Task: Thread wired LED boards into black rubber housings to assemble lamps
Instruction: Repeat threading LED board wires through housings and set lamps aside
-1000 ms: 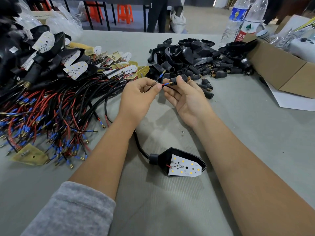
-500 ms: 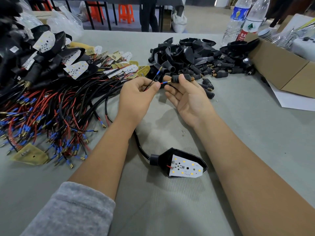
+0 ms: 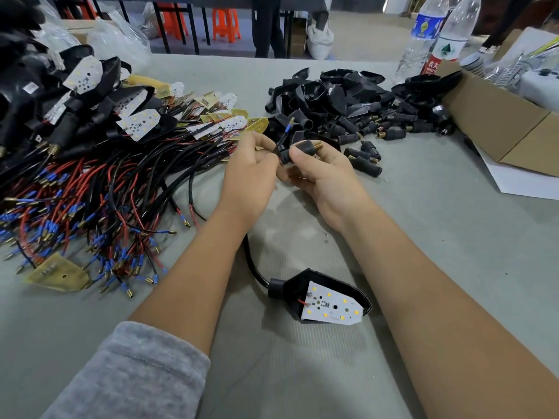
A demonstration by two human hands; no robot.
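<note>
At the centre of the gray table (image 3: pixel 453 237), the left hand (image 3: pixel 251 176) pinches a thin black wire (image 3: pixel 279 143) whose blue-sleeved tip (image 3: pixel 289 126) points toward twelve o'clock. The right hand (image 3: pixel 320 173), touching the left, grips a small black rubber stem (image 3: pixel 305 147) with a brass threaded end aimed at three o'clock. A black cable (image 3: pixel 251 261) runs from under the left wrist toward five o'clock into a black housing (image 3: pixel 290 285) with a white LED board (image 3: pixel 331 303) seated face up. At nine o'clock lies a tangle of red and black wired boards (image 3: pixel 99 189); at one o'clock a heap of empty black housings (image 3: pixel 348 101); at two o'clock a cardboard box (image 3: pixel 499 122) and two water bottles (image 3: pixel 435 40).
</note>
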